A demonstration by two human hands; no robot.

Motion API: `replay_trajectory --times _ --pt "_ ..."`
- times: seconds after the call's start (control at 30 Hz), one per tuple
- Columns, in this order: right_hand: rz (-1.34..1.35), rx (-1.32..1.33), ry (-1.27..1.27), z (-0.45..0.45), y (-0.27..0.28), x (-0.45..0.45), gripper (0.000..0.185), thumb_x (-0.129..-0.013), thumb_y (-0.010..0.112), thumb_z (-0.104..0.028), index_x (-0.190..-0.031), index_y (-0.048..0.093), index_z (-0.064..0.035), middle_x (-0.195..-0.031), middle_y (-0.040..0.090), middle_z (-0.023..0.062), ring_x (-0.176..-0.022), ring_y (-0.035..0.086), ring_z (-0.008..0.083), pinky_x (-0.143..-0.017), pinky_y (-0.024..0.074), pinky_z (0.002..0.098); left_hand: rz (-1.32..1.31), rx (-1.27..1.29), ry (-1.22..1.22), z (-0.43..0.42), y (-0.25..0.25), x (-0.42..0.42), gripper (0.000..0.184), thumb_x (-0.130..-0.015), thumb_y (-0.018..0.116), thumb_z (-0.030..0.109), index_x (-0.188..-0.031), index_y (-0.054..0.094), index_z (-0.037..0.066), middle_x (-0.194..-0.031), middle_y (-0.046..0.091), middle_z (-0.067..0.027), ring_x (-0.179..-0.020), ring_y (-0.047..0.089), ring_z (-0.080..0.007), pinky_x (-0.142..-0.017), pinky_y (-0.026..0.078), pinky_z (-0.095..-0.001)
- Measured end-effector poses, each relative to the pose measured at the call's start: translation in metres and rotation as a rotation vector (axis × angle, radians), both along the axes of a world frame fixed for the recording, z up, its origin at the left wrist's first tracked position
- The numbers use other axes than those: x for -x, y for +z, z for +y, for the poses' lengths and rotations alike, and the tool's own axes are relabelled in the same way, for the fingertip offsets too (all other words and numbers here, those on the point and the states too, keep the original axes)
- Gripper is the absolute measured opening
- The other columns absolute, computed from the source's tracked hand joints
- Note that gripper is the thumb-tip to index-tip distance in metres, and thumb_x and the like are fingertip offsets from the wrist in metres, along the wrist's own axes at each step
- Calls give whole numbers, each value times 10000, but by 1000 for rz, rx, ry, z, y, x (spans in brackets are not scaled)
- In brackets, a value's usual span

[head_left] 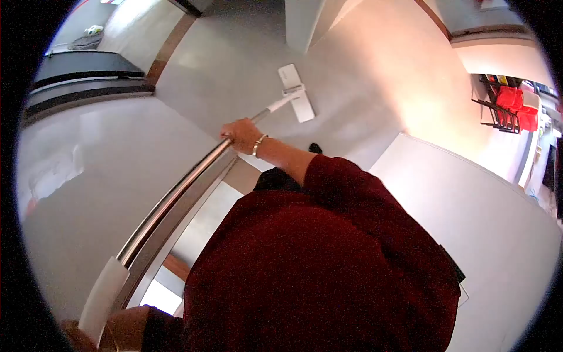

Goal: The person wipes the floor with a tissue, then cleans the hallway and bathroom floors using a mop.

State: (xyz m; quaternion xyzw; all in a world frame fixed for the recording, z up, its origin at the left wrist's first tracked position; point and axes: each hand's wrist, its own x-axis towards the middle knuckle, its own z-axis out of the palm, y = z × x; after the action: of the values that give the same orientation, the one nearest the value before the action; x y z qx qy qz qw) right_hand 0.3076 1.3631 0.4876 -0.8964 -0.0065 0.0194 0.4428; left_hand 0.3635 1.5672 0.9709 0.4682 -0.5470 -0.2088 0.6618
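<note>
A mop with a long silver pole (176, 196) runs from the lower left up to a flat white head (301, 105) lying on the grey floor. My right hand (240, 135), with a bracelet at the wrist, is closed around the pole's middle. Down in the dim lower left corner, my left hand (123, 328) is wrapped round the white grip (104, 296) at the pole's upper end; its fingers are partly hidden. A dark shoe tip (315, 148) shows below the mop head.
A white panel or surface (469, 217) is on the right. Beyond it, a black rack (498, 114) holds red items (517, 102). A white wall edge (302, 26) stands past the mop head. At the upper left are dark ledges (88, 76).
</note>
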Motion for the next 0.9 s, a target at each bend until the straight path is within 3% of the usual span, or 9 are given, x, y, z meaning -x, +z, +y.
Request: replay_trajectory --times 0.23,0.27,0.4,0.47,0.53,0.6,0.7,0.83,0.9 --pt "-167 -52 -142 -7 52 43 93 -652 592 -132 -738 557 -137 -632 570 45 -640 568 259 -604 402 384 12 435 6 -14 6 31 140 -720 612 105 -826 521 92 -582 511 41 -504 496 -69 -448 408 -235" --pt "-149 -85 -197 -14 73 57 73 -659 579 -110 -727 558 -127 -620 562 48 -644 562 268 -607 403 378 123 300 -112 -3 12 30 219 -725 618 134 -905 500 94 -636 508 44 -551 501 -72 -493 410 -223" --pt "-98 -57 -405 -61 92 110 75 -670 613 -138 -717 560 -116 -615 561 55 -635 554 261 -626 398 372 234 453 206 -39 14 41 232 -770 587 231 -908 481 79 -636 450 44 -565 476 -93 -517 373 -209" --pt "-90 109 -502 -85 88 146 116 -679 645 -175 -704 553 -109 -622 563 57 -609 546 250 -617 394 366 497 896 281 -113 -6 70 226 -795 567 266 -889 476 81 -626 439 40 -542 460 -87 -522 371 -210" --pt "-236 64 -680 -107 80 180 111 -683 648 -151 -709 548 -110 -617 556 55 -606 544 251 -607 395 362 500 826 203 -146 -18 82 229 -815 550 291 -873 471 84 -620 440 36 -526 452 -78 -520 370 -208" --pt "-323 32 -844 -125 64 209 117 -681 654 -126 -725 547 -109 -614 548 55 -601 539 250 -588 397 358 222 246 -23 -149 -24 76 233 -829 536 306 -862 464 87 -617 452 34 -517 452 -66 -514 371 -202" --pt "-379 98 -1024 -145 43 243 134 -682 666 -129 -758 559 -102 -619 544 67 -601 534 237 -549 407 349 373 293 -163 -203 -41 100 230 -843 514 306 -839 466 81 -558 460 31 -480 459 -60 -486 386 -211" --pt "-168 -8 -1122 -167 18 300 175 -686 682 -171 -800 574 -94 -647 554 81 -620 541 230 -554 421 326 317 32 180 -183 -101 117 439 -561 743 340 -764 457 76 -541 486 -8 -446 479 -112 -442 363 -252" --pt "-116 96 -1032 -178 -6 327 168 -689 681 -171 -791 575 -91 -654 559 79 -630 543 234 -571 430 323 366 26 -36 -225 -110 141 292 -673 708 224 -732 462 78 -553 516 -36 -457 521 -139 -432 366 -253"
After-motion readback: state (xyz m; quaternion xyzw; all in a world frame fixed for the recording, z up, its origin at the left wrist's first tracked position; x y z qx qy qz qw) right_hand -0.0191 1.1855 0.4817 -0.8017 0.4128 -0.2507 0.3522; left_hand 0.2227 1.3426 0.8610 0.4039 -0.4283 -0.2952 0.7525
